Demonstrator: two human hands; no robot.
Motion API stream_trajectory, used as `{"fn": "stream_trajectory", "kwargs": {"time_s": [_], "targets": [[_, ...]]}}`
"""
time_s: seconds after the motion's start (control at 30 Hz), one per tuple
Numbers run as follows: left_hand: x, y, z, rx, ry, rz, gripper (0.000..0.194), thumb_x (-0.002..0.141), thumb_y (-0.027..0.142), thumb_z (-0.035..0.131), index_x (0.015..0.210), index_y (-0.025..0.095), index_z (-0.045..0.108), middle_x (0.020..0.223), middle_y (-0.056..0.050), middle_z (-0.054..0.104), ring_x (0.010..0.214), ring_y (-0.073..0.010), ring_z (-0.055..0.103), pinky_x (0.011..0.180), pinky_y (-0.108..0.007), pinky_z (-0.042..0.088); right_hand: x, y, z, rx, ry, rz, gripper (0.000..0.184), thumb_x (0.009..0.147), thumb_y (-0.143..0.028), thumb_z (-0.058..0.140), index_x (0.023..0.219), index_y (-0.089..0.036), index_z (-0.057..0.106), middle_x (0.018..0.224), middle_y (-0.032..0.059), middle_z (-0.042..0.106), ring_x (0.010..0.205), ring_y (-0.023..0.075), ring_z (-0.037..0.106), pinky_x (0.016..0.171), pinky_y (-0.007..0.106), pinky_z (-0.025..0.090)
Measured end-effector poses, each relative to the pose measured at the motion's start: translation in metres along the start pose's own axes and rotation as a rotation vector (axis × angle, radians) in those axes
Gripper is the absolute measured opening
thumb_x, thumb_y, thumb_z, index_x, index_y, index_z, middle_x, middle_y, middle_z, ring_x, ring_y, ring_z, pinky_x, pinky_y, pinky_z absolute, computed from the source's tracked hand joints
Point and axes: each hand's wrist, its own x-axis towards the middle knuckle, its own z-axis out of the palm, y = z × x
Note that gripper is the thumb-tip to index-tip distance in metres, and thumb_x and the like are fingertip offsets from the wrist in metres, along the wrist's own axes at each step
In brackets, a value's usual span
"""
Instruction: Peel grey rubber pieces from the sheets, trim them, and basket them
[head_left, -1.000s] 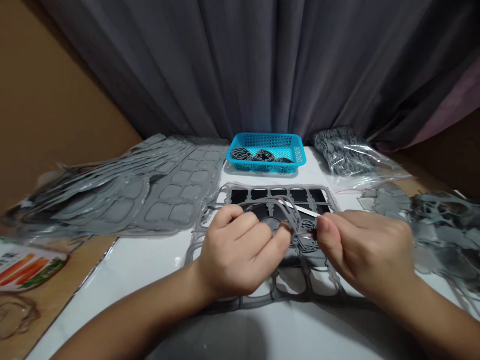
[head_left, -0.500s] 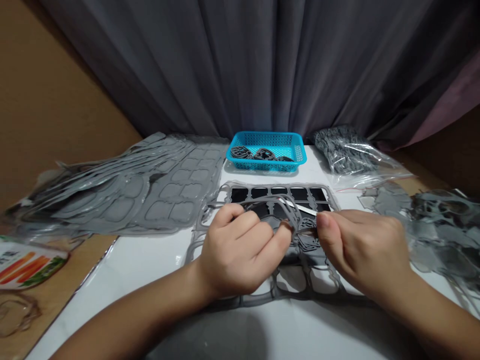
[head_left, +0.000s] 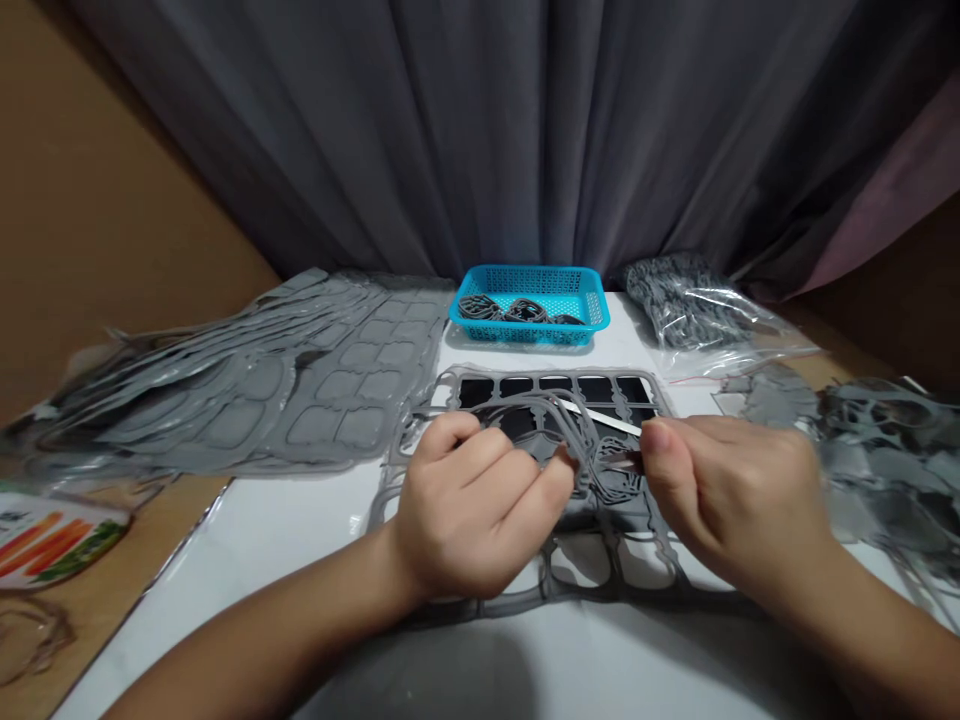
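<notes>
My left hand point(head_left: 476, 510) pinches a lifted, arched strip point(head_left: 559, 412) of a grey die-cut rubber sheet point(head_left: 619, 565), which lies on the white table top under both hands. My right hand point(head_left: 731, 490) holds a slim metal blade point(head_left: 604, 417) between thumb and fingers, its shiny end reaching up and left past the strip. The two hands are close together, with the strip bending between them. Black patches point(head_left: 559, 392) show through the sheet's far openings. My hands hide the sheet's middle.
A blue plastic basket point(head_left: 529, 272) holds dark loops at the back. Stacked grey sheets point(head_left: 247, 390) lie to the left, grey scraps point(head_left: 885, 470) to the right, and a plastic bag point(head_left: 697, 310) behind them. A printed carrot packet point(head_left: 45, 540) sits at the left edge, below a grey curtain point(head_left: 480, 130).
The grey strip now arches higher above the sheet. My right hand has moved slightly to the right, and the blade has moved with it.
</notes>
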Motion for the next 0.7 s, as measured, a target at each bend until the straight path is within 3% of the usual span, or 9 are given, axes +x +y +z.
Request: {"fn": "stream_trajectory", "kwargs": {"time_s": [0.47, 0.7], "targets": [[-0.0010, 0.0050, 0.0008, -0.028, -0.010, -0.022, 0.020, 0.086, 0.021, 0.054, 0.066, 0.017, 0.050, 0.046, 0.004, 0.049, 0.045, -0.0114, 0.039, 0.057, -0.030, 0.031, -0.0002, -0.0061, -0.0019, 0.036, -0.019, -0.015, 0.049, 0.094, -0.027, 0.035, 0.046, -0.019, 0.044, 0.040, -0.0026, 0.036, 0.037, 0.0102, 0.031, 0.044, 0.029, 0.017], [-0.0042, 0.0036, 0.0001, -0.106, 0.020, -0.008, 0.010, 0.085, 0.020, 0.055, 0.076, 0.015, 0.055, 0.050, 0.003, 0.053, 0.049, -0.0124, 0.042, 0.060, -0.030, 0.032, -0.0018, -0.0067, -0.0030, 0.077, -0.030, -0.006, 0.047, 0.094, -0.026, 0.035, 0.048, -0.019, 0.043, 0.041, -0.0028, 0.034, 0.038, 0.0099, 0.030, 0.045, 0.028, 0.017]]}}
